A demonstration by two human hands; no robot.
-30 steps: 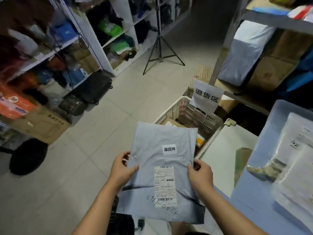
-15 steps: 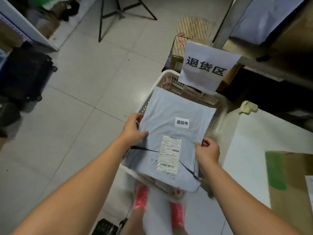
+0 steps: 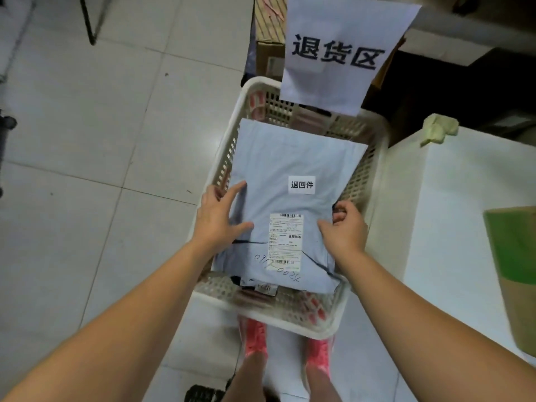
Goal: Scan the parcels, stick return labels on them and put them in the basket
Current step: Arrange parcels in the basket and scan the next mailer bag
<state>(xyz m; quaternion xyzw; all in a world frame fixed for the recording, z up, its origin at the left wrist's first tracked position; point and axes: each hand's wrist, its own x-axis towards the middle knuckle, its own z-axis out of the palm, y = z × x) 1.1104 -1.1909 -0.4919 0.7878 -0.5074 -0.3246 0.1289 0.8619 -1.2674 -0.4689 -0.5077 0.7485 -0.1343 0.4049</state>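
A grey poly-bag parcel lies flat inside the white plastic basket on the floor. It carries a small white return label and a shipping label with handwritten digits below. My left hand rests on the parcel's left edge with straight, spread fingers. My right hand is at the right edge, thumb on top and fingers curled round the edge. Other items under the parcel are mostly hidden.
A paper sign hangs over the basket's far rim. A white table stands to the right with a green-taped cardboard piece and a yellow cloth. A cardboard box sits behind the basket. Tiled floor lies to the left.
The parcel went down from in front of me into the basket. My left hand's fingers have straightened off their grip. The view tilted downward.
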